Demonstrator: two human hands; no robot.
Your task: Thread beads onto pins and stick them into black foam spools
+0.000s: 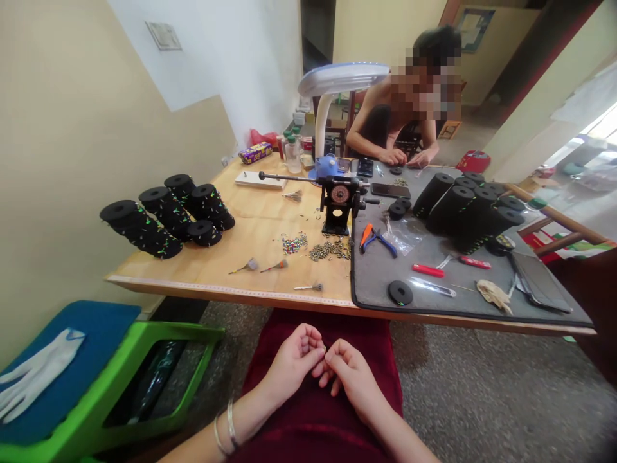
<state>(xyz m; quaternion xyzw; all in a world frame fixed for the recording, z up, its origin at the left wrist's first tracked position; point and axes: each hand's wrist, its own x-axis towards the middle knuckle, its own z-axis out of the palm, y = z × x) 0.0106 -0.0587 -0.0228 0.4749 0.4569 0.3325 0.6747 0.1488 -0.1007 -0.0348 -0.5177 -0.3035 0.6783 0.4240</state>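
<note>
My left hand (303, 354) and my right hand (344, 370) meet above my dark red lap (318, 411), thumbs and fingertips pinched close together. Something tiny and dark seems to sit between the fingertips, too small to name. Beyond them, on the wooden table (250, 235), lie a heap of small brass-coloured pieces (330, 250) and a heap of coloured beads (295, 243). Several small brush-like bundles rest near the front edge, one of them a grey-tipped bundle (315, 287). A black hand-cranked winder (337, 202) stands behind the heaps.
Stacked black foam spools (139, 225) stand at left, more spools (453, 199) at right. On the grey mat (380, 283) lie pliers (378, 241), a red-handled tool (428, 270) and a black disc (400, 292). A lamp (322, 122) rises behind; another person (385, 128) sits opposite. A green stool (120, 379) stands left.
</note>
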